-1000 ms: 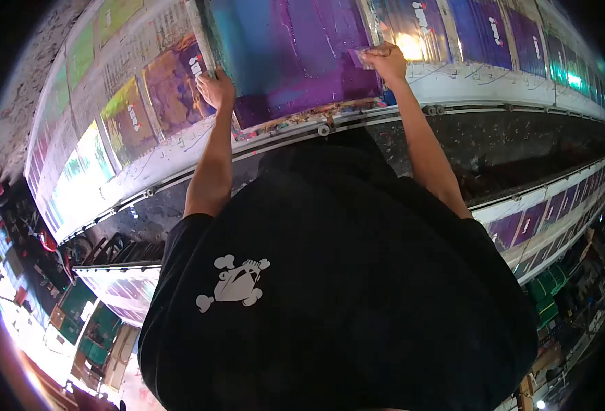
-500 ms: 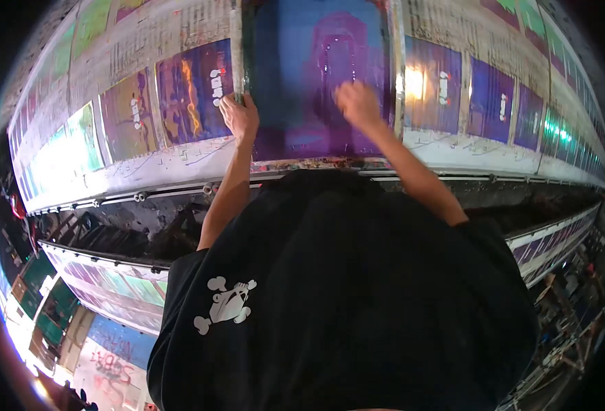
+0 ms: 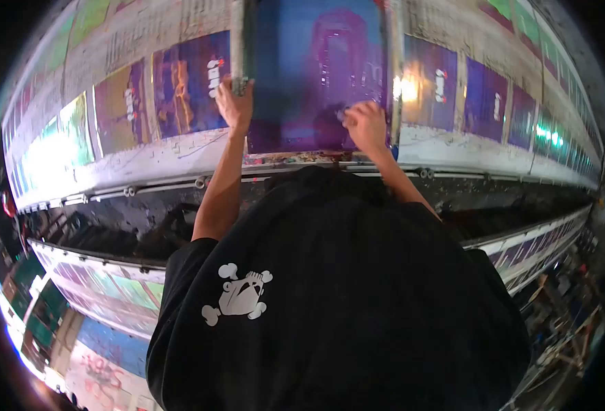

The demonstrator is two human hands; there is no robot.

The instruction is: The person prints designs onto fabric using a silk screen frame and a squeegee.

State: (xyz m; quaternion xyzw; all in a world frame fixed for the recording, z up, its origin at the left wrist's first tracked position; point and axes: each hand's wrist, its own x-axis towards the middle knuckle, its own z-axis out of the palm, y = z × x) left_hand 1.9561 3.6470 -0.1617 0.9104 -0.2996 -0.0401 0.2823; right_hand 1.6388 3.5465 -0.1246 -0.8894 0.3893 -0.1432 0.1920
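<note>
In front of me lies a screen-printing frame with a glossy blue and purple mesh (image 3: 282,89). A darker purple patch shaped like an arch (image 3: 336,41) shows on its right half. My left hand (image 3: 235,108) is at the left rail (image 3: 247,41) of the frame, thumb and fingers closed around it. Low over the right side of the mesh is my right hand (image 3: 368,127), its fingers pinched together. A small pale bit shows at those fingertips, too small to name.
The long printing table (image 3: 192,154) runs to both sides, bearing a row of purple printed panels (image 3: 186,85) with white figures. A metal rail (image 3: 165,190) with small fittings follows its near edge. Behind me stands another table (image 3: 103,291) with printed panels.
My right hand has come down toward the near right part of the mesh and its fingers have turned. My left hand stays at the frame's left rail. The view has shifted slightly.
</note>
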